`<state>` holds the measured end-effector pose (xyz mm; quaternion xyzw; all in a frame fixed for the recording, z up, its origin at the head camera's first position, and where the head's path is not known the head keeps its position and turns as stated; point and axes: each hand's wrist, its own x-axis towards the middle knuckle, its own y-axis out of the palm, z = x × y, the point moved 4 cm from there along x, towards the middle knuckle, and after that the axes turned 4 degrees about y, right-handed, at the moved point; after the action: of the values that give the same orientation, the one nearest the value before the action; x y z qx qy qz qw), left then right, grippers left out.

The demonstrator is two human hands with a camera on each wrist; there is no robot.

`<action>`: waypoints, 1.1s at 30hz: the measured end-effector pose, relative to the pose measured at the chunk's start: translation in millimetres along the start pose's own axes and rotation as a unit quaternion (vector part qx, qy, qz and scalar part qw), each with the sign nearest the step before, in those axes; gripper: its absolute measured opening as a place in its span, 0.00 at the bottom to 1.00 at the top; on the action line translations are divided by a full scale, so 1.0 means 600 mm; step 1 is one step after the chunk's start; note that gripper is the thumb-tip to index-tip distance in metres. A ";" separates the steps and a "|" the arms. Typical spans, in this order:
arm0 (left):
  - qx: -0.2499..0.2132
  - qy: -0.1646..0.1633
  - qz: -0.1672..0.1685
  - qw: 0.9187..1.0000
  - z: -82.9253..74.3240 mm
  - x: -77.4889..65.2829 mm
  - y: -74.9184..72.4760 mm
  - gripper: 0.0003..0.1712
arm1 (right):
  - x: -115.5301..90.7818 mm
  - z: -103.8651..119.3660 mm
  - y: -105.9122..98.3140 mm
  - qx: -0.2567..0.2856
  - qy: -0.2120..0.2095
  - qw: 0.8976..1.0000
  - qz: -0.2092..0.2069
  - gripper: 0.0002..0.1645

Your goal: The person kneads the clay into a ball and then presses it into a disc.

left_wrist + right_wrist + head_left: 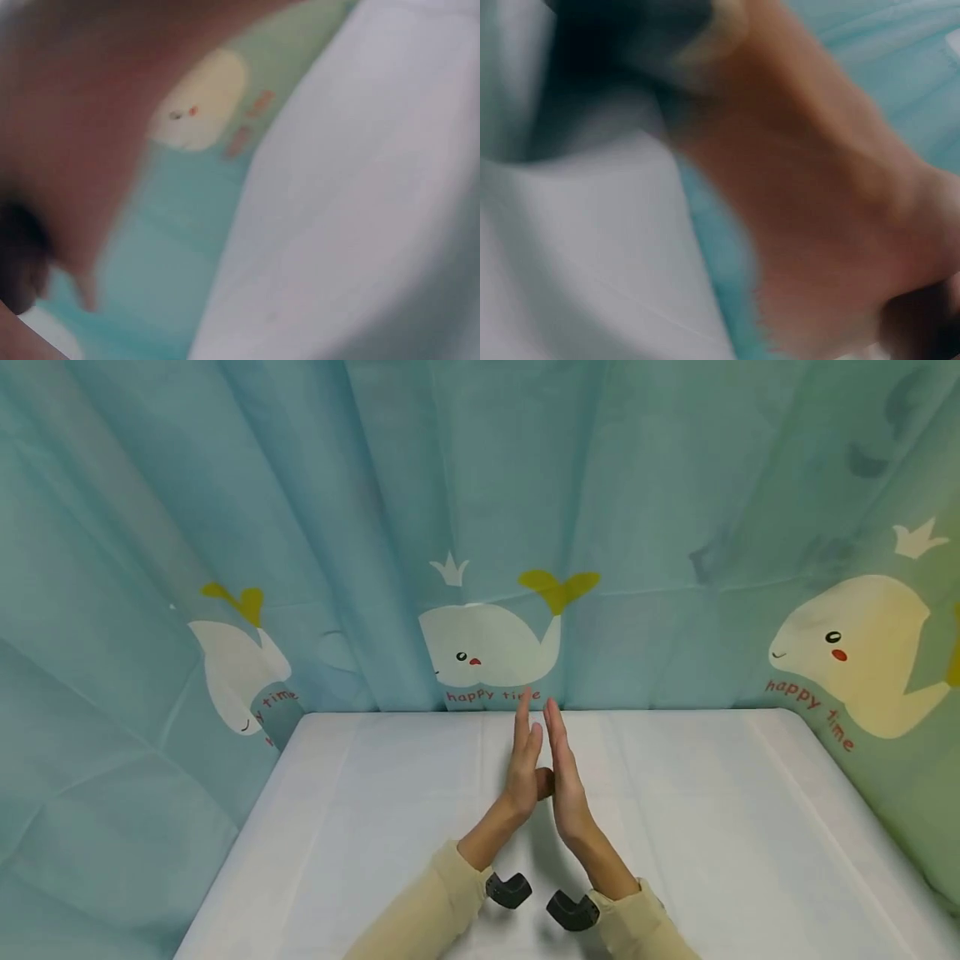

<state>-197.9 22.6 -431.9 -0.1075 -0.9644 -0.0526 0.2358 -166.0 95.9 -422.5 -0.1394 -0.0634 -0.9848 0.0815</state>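
Note:
My left hand [521, 777] and right hand [567, 789] stand upright over the white table, palms facing each other, fingers straight and pointing toward the back curtain. Between the lower palms sits a small, dark brown, rounded thing [545, 783], held by the flat hands rather than by curled fingers. The fingertips lean close together. In the left wrist view the dark thing [16, 259] shows at the left edge, beside the blurred palm. The right wrist view has the dark thing [915, 322] at the lower right, partly hidden by the hand; its exact kind I cannot tell.
A white table [375, 793] with rounded far corners lies under the hands. Blue-green curtain [487, 485] printed with whales hangs behind it and at both sides. Black wrist cameras [508, 890] stick out from the cream sleeves [427, 910], close to each other.

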 end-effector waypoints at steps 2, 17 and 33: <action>-0.003 -0.013 0.011 1.000 0.004 -0.014 0.009 0.37 | 0.007 0.008 -0.006 -0.014 0.001 1.000 -0.008 0.34; -0.015 0.019 -0.014 1.000 -0.032 0.013 -0.001 0.36 | 0.004 -0.025 -0.003 0.024 0.017 0.999 0.027 0.33; 0.003 0.005 0.001 1.000 -0.034 -0.008 0.015 0.36 | 0.020 -0.029 -0.022 0.034 0.043 0.998 0.007 0.33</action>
<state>-182.8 27.7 -415.7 -0.1078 -0.9633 -0.0495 0.2407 -184.4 104.6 -436.9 -0.0944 -0.0926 -0.9866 0.0955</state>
